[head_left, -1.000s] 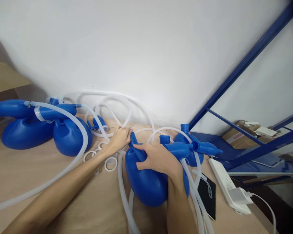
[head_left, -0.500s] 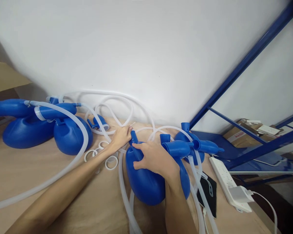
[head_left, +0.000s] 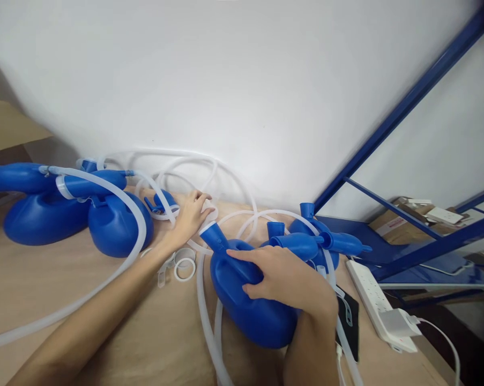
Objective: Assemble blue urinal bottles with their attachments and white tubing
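In the head view, my right hand [head_left: 282, 279] grips a blue plastic bottle [head_left: 250, 316] by its handle. The index finger points along the neck and the thumb is on the near side. The bottle leans left, and its flared mouth [head_left: 213, 236] shows a whitish rim. Just behind and left of that mouth is my left hand [head_left: 193, 214], with thumb and fingers apart beside a translucent looped hose [head_left: 213, 215]. Whether it touches the hose I cannot tell. White rings [head_left: 184, 269] and a clear strap [head_left: 162, 276] lie below my left wrist.
Two blue bottles [head_left: 117, 230] with fitted hoses stand at left. A small blue part [head_left: 163, 199] lies by the wall. More blue bottles [head_left: 307, 212] and funnel-shaped pieces [head_left: 342, 242] sit at right, near a dark phone or tablet [head_left: 348, 332], a power strip [head_left: 376, 300] and a blue rack [head_left: 386, 128].
My left hand has let go of the bottle's neck and moved back and left, its fingers spreading. The bottle has turned in my right hand, so its mouth and whitish rim now show.
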Demonstrator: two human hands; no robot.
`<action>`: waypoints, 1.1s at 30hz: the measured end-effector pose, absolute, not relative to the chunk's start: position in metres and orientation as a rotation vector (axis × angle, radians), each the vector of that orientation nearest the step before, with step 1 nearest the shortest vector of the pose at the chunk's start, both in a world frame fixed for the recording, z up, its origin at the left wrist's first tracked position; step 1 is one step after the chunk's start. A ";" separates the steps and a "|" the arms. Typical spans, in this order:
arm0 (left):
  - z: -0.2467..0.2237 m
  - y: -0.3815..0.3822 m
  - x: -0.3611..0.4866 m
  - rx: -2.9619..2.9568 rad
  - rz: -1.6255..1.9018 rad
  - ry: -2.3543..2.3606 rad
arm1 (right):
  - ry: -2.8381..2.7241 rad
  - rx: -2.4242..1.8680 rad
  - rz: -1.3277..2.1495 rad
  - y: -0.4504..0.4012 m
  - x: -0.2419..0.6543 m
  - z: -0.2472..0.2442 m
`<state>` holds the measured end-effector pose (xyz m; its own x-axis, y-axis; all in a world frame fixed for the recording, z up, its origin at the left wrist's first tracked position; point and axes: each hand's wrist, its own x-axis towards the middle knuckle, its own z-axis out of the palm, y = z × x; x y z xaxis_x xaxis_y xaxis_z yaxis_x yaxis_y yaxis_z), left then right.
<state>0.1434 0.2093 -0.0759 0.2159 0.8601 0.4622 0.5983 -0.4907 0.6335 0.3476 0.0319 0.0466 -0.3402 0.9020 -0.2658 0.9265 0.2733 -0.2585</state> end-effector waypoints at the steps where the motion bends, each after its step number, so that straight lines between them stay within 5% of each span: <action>1: -0.073 0.208 0.142 2.179 1.136 1.351 | 2.448 1.765 -0.607 0.029 0.351 0.049; 12: 0.009 0.159 0.105 2.306 0.690 0.838 | 2.591 1.808 -0.592 0.023 0.373 0.058; 33: -0.012 0.139 0.090 1.544 0.516 0.843 | 2.577 1.805 -0.689 0.023 0.362 0.064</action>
<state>0.0902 0.1385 -0.0119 0.6340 0.7596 -0.1455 0.2158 0.0068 0.9764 0.3618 0.0228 0.0636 -0.3700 0.9122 -0.1759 0.8784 0.2819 -0.3861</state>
